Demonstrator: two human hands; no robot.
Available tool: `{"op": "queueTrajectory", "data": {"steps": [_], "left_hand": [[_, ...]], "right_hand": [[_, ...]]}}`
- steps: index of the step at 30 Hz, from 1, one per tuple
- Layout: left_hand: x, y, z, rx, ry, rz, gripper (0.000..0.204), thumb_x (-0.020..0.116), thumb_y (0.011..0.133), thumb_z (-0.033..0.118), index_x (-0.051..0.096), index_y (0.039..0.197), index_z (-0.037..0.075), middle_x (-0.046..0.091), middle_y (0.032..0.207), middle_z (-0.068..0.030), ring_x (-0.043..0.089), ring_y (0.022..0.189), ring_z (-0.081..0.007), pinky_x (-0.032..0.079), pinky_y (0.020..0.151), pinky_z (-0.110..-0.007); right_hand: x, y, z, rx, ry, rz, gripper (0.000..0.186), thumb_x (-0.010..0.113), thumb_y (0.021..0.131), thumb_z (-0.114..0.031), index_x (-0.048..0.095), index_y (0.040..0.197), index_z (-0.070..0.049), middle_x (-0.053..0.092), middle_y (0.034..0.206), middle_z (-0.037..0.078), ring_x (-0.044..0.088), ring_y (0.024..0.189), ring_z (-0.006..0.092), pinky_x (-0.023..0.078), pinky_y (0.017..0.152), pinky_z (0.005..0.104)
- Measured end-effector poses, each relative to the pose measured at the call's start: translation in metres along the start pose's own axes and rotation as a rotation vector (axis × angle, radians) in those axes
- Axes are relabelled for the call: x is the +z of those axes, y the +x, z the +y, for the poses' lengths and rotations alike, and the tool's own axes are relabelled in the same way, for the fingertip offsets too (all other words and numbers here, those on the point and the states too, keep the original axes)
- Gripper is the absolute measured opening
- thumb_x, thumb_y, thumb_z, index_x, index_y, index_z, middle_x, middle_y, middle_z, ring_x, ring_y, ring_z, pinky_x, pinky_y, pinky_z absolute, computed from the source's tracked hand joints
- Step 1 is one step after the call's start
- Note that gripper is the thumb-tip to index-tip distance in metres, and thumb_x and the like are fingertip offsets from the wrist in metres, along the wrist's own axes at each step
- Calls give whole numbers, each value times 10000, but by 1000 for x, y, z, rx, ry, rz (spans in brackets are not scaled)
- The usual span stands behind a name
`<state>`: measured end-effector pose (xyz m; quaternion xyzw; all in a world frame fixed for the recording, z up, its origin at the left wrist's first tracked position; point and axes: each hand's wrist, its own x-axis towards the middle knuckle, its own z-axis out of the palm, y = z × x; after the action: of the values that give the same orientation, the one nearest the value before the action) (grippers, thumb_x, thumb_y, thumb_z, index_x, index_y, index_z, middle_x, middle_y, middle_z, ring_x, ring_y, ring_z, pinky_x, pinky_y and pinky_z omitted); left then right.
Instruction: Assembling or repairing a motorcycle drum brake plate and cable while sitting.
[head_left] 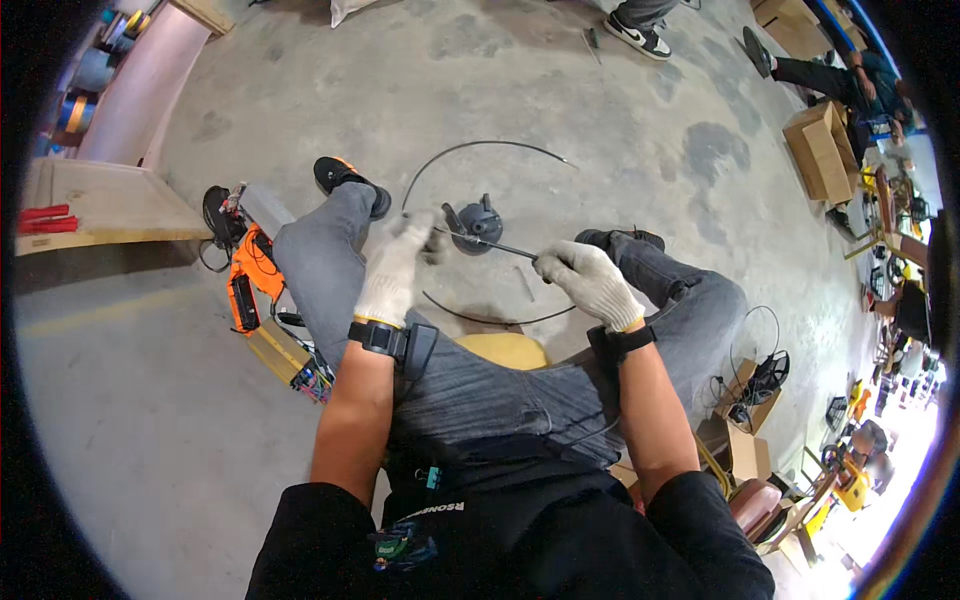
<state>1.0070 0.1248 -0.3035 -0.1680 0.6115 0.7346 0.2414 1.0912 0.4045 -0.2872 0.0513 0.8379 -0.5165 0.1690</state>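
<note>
Both hands wear off-white knitted gloves. My right hand (590, 282) is closed round a thin black cable (510, 249), fingers wrapped over it. The cable runs straight across to my left hand (398, 262), whose fingers are closed at its other side and partly blurred. From the left hand a length arcs away over the floor to a tip at the far right. Another length curves below the hands toward the left. Behind the straight stretch, a dark grey round part (481, 222) with a raised hub and a lever-like arm sits on the floor between my feet.
A yellow seat (503, 349) shows between my thighs. At left lie an orange tool-like object (258, 265) and a wooden board (110, 205). Cardboard boxes (822, 155) stand at right, near a seated person. Another person's shoe (638, 36) is at the far edge.
</note>
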Motion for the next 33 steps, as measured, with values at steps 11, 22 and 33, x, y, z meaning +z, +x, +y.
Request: {"op": "queueTrajectory", "data": {"steps": [11,22,33], "left_hand": [[-2,2,0,66,-115,122,316,667,1022,296,666,1145,5,635,924,-48,605,772,-140,537,687,-310],[11,-8,7,-9,92,-192,305,645,1038,279,696,1154,1,680,921,-37,624,768,-118,548,689,-285],[1,-4,5,64,-35,-3,293,665,1025,274,677,1140,5,647,909,-20,610,762,-116,525,674,-287]], "right_hand": [[1,2,-22,16,-43,-23,256,625,973,-219,710,1081,-3,734,909,140,695,817,246,541,759,361],[3,2,-18,1,-65,-32,257,619,988,-213,706,1099,2,739,926,124,688,841,209,540,790,346],[5,3,-20,-8,-75,5,276,633,960,-274,713,1058,-29,730,950,189,714,889,354,543,783,427]]}}
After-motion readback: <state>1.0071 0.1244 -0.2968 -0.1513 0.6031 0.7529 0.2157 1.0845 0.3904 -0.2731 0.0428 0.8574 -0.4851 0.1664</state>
